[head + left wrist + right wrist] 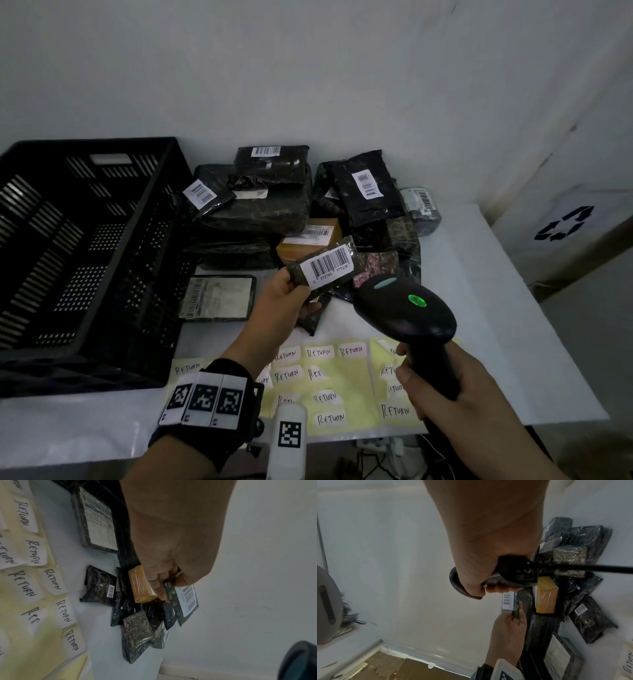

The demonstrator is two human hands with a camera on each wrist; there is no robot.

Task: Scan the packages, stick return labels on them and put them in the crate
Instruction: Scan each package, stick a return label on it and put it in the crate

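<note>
My left hand (291, 294) pinches a small dark package (323, 265) by its lower left end and holds it up above the table, its white barcode label facing up. The left wrist view shows this small dark package (185, 601) between thumb and fingers. My right hand (442, 383) grips the handle of a black barcode scanner (404, 308), whose green light is lit; its head sits just right of the package. The black slatted crate (85, 253) stands at the left. Yellow sheets of white RETURN labels (325, 380) lie at the table's near edge.
A pile of dark wrapped packages (267, 202) and an orange-brown box (308, 240) lies behind the hands against the wall. A flat package with a large label (219, 298) rests beside the crate. A white bin with a recycling mark (565, 222) stands at the right.
</note>
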